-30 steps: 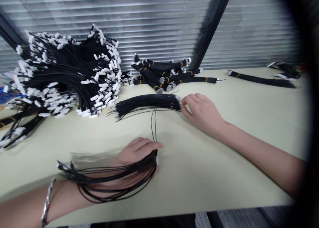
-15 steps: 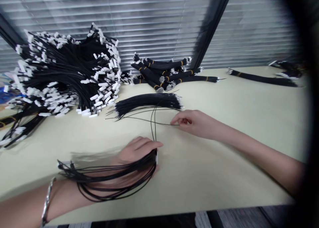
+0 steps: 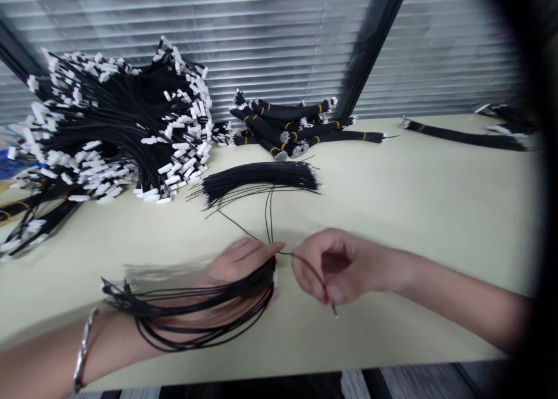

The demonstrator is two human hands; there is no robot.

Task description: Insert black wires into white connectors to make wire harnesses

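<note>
Firstly, at the near left, a silver bracelet (image 3: 82,352) circled the wrist of the left hand (image 3: 242,265). Its fingers were closed on the wire group (image 3: 196,317) at a white connector (image 3: 274,272); their exact grip was partly hidden. The wires draped back along the forearm. The right hand (image 3: 330,294) was just right of the connector, its fingertips pinched on a single black wire (image 3: 306,261) near one end. The wire's long axis ran from upper left to lower right, past the left fingertips; contact there could not be told. Its short tip pointed down and away from the connector, the right hand being nearer to that tip. Beyond on the desk (image 3: 414,201) lay a loose bundle (image 3: 261,178), then banded bundles (image 3: 300,133) and a connector-ended pile (image 3: 122,114) before blinds (image 3: 261,39).
</note>
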